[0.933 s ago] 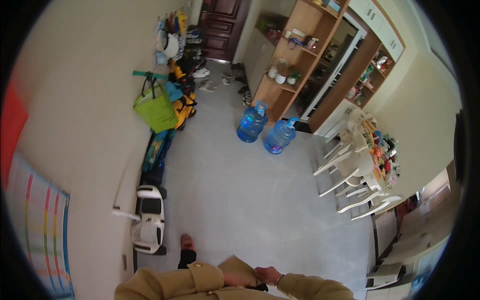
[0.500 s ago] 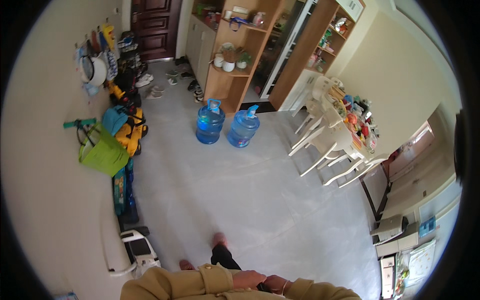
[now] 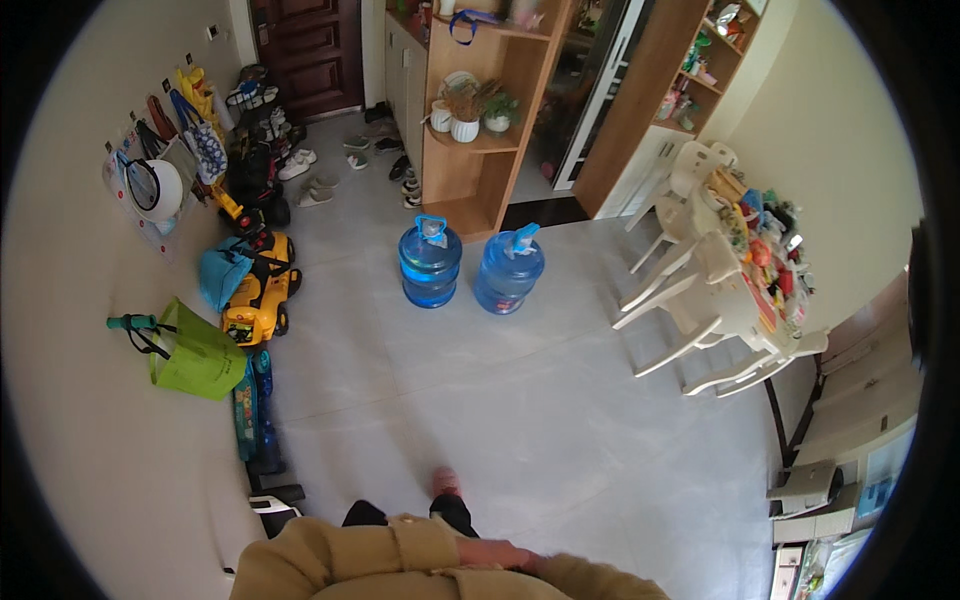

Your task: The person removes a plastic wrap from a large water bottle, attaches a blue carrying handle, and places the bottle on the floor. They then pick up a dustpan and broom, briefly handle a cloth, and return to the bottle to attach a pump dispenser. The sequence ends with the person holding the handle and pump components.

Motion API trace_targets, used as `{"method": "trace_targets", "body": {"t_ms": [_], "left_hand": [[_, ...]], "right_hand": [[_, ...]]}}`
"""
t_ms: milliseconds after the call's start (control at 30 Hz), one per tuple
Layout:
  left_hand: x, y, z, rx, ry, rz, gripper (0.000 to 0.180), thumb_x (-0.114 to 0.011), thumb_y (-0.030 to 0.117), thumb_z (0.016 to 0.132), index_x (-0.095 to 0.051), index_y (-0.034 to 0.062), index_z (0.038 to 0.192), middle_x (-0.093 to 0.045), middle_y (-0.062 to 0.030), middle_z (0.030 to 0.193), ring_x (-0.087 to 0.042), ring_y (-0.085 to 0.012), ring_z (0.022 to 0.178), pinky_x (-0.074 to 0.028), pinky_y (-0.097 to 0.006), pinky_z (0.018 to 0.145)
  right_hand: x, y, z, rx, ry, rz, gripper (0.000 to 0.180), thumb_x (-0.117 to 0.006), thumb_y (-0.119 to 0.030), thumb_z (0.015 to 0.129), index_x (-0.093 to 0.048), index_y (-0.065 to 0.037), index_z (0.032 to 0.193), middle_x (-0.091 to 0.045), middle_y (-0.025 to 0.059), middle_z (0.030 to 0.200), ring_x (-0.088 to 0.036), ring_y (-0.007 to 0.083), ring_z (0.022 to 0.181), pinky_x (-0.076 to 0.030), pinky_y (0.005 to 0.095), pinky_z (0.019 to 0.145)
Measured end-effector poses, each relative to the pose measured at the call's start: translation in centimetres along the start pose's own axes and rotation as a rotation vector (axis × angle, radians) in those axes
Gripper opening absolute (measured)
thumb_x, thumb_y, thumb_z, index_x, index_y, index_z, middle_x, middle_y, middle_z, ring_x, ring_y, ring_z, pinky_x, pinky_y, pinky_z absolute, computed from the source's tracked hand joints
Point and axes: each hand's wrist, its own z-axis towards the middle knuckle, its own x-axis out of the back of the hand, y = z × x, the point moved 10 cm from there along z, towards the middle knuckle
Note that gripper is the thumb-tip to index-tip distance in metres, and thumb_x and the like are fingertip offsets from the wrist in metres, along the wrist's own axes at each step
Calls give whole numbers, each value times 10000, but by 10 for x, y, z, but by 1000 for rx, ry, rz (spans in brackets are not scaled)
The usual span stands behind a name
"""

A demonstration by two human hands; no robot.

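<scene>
At the bottom edge, my two hands meet in front of my body, with mustard-brown sleeves on both arms. My left hand (image 3: pixel 488 553) looks closed, its fingertips curled toward the other hand; what lies in it, if anything, is hidden. Only a sliver of my right hand (image 3: pixel 535 565) shows beside it, and its fingers are hidden. Ahead on the floor stand two blue water jugs: the left water jug (image 3: pixel 429 268) has a blue handle on its neck, and the right water jug (image 3: pixel 508 275) has a blue cap piece. Both stand apart from my hands.
A wooden shelf unit (image 3: pixel 470 185) with potted plants rises behind the jugs. White chairs (image 3: pixel 690 300) surround a cluttered table at right. Along the left wall are a green bag (image 3: pixel 200 360), a yellow toy truck (image 3: pixel 258 305) and shoes (image 3: pixel 318 190) near a dark door (image 3: pixel 308 55).
I have stepped forward, so the jugs, shelf and chairs look nearer. My hands stay together but sit lower behind the sleeves, with the right hand more hidden.
</scene>
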Motion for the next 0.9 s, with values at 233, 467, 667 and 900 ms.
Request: {"method": "trace_targets", "body": {"t_ms": [233, 467, 667, 900], "left_hand": [[147, 115, -157, -60, 582, 248, 383, -571, 184, 911, -462, 43, 1250, -573, -67, 1089, -542, -146, 1026, -441, -294, 904], [333, 159, -357, -285, 1282, -141, 272, -486, 221, 958, -566, 17, 1120, -619, -64, 933, -581, -123, 822, -471, -249, 747], [479, 265, -385, -221, 1221, 14, 281, -474, 251, 966, -593, 20, 1073, -623, -33, 873, -561, -95, 756, -459, -239, 706], [631, 356, -321, -127, 1195, 159, 250, -511, 230, 941, -611, 30, 1052, -630, -37, 827, -549, -79, 694, -447, -219, 649]], "right_hand": [[268, -172, 113, 427, 431, 450, 221, -474, -245, 921, -571, -64, 1003, -617, 91, 780, -600, 210, 732, -483, 346, 678], [424, -255, 191, 258, 481, 840, 190, -575, -214, 879, -640, -45, 939, -639, 65, 759, -585, 149, 695, -479, 296, 648], [538, -243, 207, 181, 694, 1019, 158, -564, -162, 859, -670, -49, 889, -595, 28, 685, -544, 117, 618, -455, 269, 569], [669, -200, 269, 324, 738, 1487, 157, -539, -92, 851, -663, -8, 899, -594, 16, 688, -499, 74, 540, -407, 217, 478]]}}
